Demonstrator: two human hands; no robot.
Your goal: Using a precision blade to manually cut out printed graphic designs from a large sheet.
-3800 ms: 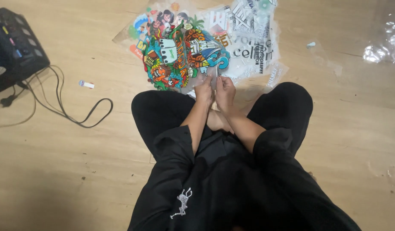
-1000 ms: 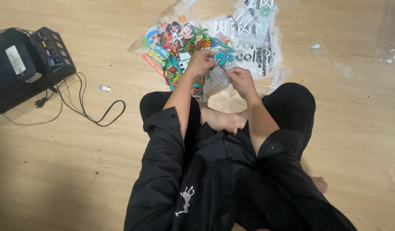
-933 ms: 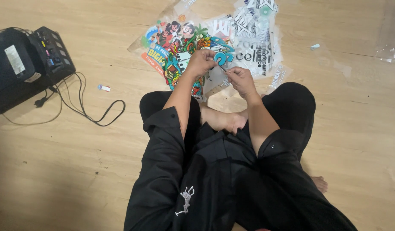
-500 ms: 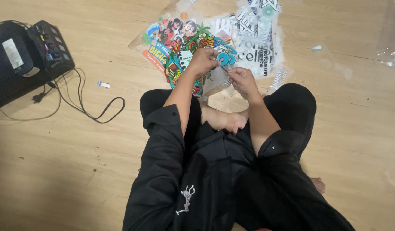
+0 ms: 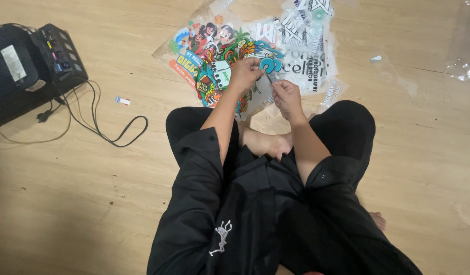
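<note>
Hands (image 5: 265, 84) on colourful printed sheet (image 5: 214, 56)

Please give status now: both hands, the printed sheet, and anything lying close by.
Left hand pinching colourful printed sheet. Right hand pinching same sheet's edge, maybe with a small tool. Black device and cable off to left, apart.

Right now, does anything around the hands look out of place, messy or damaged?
Somewhat messy. The printed sheets lie overlapped and askew on the wooden floor under the left hand and right hand. A crumpled clear film sits far right, small scraps lie loose, and a black cable trails from the black machine.
</note>
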